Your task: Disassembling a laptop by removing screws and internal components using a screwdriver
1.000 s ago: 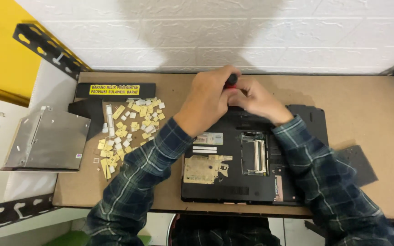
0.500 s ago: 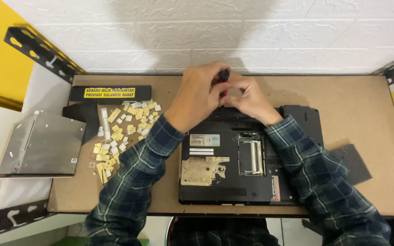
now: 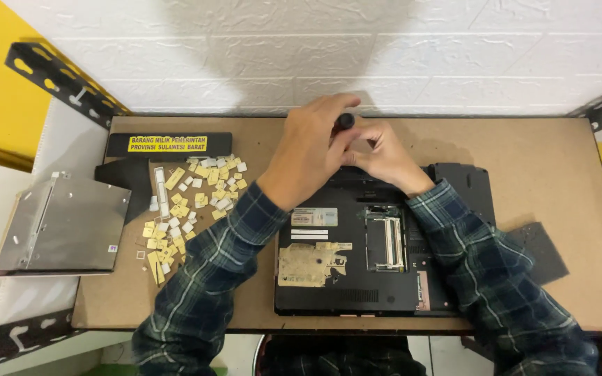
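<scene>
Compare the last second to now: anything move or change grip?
Little. Both hands stay at the far edge of the black upturned laptop. The left hand keeps its grip on the black-handled screwdriver, whose handle tip shows a bit more now; the right hand still steadies beside it. The pile of pale yellow keycaps, the silver metal drive caddy and the brown board tabletop are unchanged.

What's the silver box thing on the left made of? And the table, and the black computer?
The silver box looks like bare sheet metal: dull grey shine, folded edges. The table seems to be pressed fibreboard: flat, matte brown, no wood grain. The computer shell looks like matte black plastic, with a worn, yellowed sticker on it. Both hands, left and right, work at its far edge.
</scene>
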